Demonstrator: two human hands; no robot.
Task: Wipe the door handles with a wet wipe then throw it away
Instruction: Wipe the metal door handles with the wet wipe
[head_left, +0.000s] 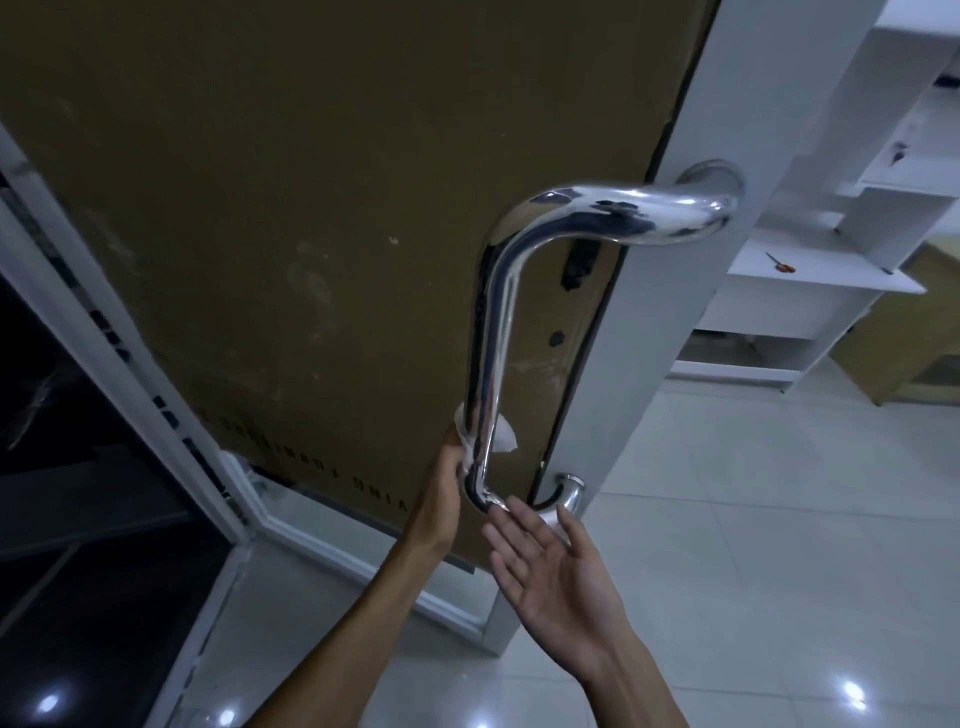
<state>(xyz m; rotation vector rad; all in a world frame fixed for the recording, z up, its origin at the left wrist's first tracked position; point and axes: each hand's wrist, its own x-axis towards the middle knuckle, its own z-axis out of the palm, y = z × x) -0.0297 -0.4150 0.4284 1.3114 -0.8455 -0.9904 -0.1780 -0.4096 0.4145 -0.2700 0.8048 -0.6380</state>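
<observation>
While held at the lower bend:
Wet wipe (505, 439): white, crumpled around chrome door handle (491, 332).
Left hand (445, 488): clasping wipe.
Right hand (550, 571): fingers spread, empty.

The floor (727, 545) is laid with pale glossy tiles that mirror small round lights near the bottom edge. On it, at the right, stands a white stepped shelf unit (810, 306). One of its flat ledges carries a small orange-handled tool (781, 264); whether it is a screwdriver or scissors is too small to tell.
</observation>
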